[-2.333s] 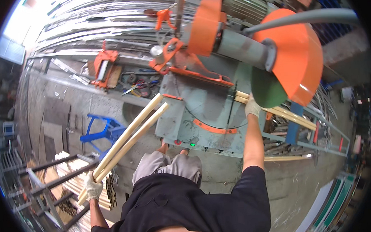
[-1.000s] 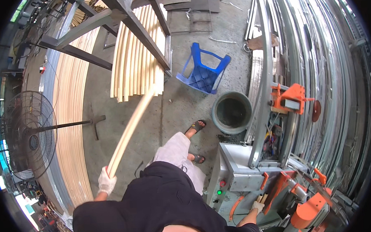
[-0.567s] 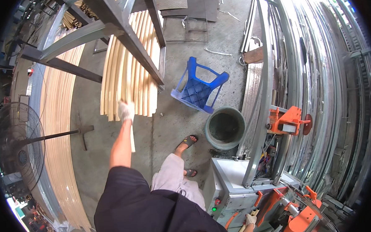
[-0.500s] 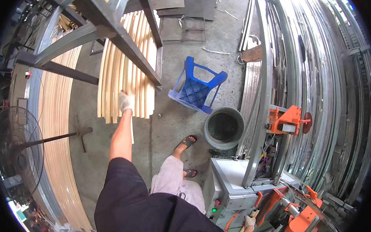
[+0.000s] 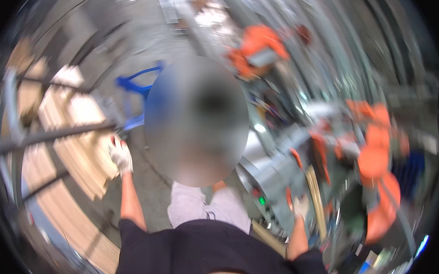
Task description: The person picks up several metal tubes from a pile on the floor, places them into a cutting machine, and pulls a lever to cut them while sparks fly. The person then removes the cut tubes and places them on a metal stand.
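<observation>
My left hand [image 5: 120, 154], in a pale glove with reddish fingertips, is stretched out with its fingers apart. It is at the right edge of a stack of long pale strips [image 5: 75, 137]; whether it touches them is unclear. On the other side, my right hand [image 5: 299, 207], also gloved, is over the front of a grey machine [image 5: 273, 176]. It is beside an orange handle [image 5: 289, 197] and a pair of pale strips [image 5: 316, 196] standing at a slant. Motion smears its fingers, so contact with the handle cannot be made out.
A blue plastic stool [image 5: 140, 84] stands on the floor beyond my legs, partly covered by a blurred oval. Orange clamps and machine parts [image 5: 375, 163] are at the right. Long metal profiles [image 5: 343, 41] run behind them. A dark metal frame bar [image 5: 55, 135] crosses above the strips.
The view has swung to the right and blurred. My left hand has come from on top of the stack to its edge, fingers spread. The strips by my right hand now appear beside it.
</observation>
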Motion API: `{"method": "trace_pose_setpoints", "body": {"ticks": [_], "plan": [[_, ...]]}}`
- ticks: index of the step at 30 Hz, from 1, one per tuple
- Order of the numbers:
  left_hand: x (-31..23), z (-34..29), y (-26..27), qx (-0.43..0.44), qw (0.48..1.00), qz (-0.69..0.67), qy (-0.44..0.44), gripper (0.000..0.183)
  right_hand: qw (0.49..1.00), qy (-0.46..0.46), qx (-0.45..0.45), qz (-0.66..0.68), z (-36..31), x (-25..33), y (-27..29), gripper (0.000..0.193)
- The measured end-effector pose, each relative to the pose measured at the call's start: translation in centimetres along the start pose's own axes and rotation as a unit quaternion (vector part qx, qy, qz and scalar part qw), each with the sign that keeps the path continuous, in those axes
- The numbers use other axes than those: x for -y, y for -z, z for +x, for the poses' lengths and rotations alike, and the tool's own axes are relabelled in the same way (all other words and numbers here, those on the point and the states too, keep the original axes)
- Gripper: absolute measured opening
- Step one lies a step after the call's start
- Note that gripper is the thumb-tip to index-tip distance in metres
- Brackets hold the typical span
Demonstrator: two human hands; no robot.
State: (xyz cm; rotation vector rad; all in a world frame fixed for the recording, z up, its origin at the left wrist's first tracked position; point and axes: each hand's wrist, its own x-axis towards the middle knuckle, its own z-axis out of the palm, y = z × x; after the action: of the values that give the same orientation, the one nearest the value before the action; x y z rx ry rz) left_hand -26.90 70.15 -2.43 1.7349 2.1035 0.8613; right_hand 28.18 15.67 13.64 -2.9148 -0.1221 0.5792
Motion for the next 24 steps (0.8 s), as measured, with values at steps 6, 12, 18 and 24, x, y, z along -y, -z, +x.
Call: {"method": "trace_pose_setpoints", "body": {"ticks": [6, 12, 18, 24], "plan": [[-38.7, -25.8, -2.2, 0.453, 0.715, -0.277, -0.454, 0.032, 0.997, -0.071, -0.004, 0.041, -5.8, -10.3, -0.9, 0.039], [-56.1, -51.8, -8.0, 0.468, 0.467, -0.13, -0.739, 0.035, 0.967, -0.182, 0.113, 0.138, -20.9, -21.0, -8.1, 0.038], [-58.1, -67.4, -16.9, 0.402, 0.448, 0.132, -0.788, 0.04, 0.861, -0.387, 0.162, 0.286, -31.7, -24.2, -13.6, 0.031], [-58.5, -63.0, -14.7, 0.479, 0.435, 0.106, -0.755, 0.033, 0.774, -0.408, 0.248, 0.415, -33.2, -20.5, -15.2, 0.022]]}}
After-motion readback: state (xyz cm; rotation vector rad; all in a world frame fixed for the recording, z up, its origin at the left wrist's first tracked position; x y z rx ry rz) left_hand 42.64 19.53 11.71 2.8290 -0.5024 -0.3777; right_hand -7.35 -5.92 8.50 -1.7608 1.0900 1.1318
